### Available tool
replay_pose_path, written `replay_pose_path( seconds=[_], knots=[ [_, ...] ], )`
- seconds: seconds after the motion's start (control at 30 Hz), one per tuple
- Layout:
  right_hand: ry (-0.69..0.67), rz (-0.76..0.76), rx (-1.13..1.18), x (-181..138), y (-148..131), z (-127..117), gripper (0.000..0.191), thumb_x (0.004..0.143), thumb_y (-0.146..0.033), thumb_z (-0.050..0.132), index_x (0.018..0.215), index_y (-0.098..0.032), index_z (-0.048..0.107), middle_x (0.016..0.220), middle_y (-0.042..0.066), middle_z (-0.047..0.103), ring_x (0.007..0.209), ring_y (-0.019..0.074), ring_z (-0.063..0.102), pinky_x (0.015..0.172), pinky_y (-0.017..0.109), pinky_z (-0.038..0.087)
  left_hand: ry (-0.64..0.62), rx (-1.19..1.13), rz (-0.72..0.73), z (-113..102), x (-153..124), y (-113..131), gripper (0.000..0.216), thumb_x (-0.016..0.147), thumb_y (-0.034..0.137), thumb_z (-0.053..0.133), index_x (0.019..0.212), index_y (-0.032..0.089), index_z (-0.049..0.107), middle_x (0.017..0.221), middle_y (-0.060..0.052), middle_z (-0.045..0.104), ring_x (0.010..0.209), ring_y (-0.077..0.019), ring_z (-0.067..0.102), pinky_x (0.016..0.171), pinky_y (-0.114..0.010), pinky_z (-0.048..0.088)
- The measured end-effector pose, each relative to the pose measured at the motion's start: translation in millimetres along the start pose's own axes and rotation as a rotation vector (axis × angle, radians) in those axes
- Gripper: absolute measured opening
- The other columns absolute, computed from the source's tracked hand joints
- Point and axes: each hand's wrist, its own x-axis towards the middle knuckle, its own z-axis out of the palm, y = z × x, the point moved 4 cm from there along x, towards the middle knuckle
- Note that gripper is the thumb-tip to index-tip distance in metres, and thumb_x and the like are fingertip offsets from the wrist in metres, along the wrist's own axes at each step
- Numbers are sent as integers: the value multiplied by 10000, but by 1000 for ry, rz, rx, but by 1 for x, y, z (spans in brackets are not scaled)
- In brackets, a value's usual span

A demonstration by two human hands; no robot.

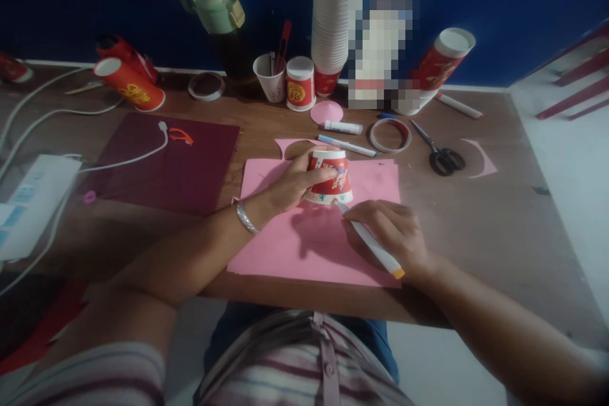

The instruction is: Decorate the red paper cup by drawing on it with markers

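Fingers of my left hand [303,179] wrap round a red and white paper cup [337,184], which is upside down over a pink paper sheet [285,247]. In my right hand [392,235] is a white marker [375,246] with an orange end. Its tip meets or nearly meets the cup's lower rim; small coloured marks show along that rim. Just beyond the cup lie a capped light-blue marker [349,146] and pink paper offcuts [285,147].
Behind stand a tall stack of paper cups [330,25], a pen cup [269,82] and a bottle [216,19]. Rightward are a tape roll [405,141], black scissors [445,158] and a marker [459,105]. A white power strip [38,203] with cables and a dark red sheet [166,162] lie left.
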Motion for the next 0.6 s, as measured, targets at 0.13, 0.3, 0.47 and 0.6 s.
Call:
replay_pose_path(
  seconds=[0.13,0.3,0.47,0.6],
  knots=[
    [1,-8,-11,0,-1,-1,174,1002,-54,695,1054,-198,613,796,0,735,627,128,698,597,255,558,0,17,16,-2,1,-1,464,857,379,871,1267,248,699,1224,-84,782,1108,-283,765,993,-467,608],
    [-15,-27,-21,2,-1,-2,185,1002,-36,666,1029,-207,600,767,-16,718,599,118,674,572,246,530,3,35,-10,-1,0,-1,484,861,386,861,1287,246,679,1247,-84,770,1132,-289,754,999,-479,609],
    [11,-55,-17,2,-3,-2,231,963,-16,709,1038,-204,599,750,-18,722,585,123,671,567,256,544,-2,10,-9,-2,2,-2,498,820,394,887,1255,251,690,1234,-79,758,1165,-304,739,1018,-505,611],
    [14,-52,-6,1,-4,-1,209,984,-32,705,1055,-202,608,768,-14,730,596,123,678,573,260,555,-9,14,-8,-2,1,-3,488,836,393,881,1264,262,687,1234,-76,765,1158,-305,745,1028,-522,613]
  ],
)
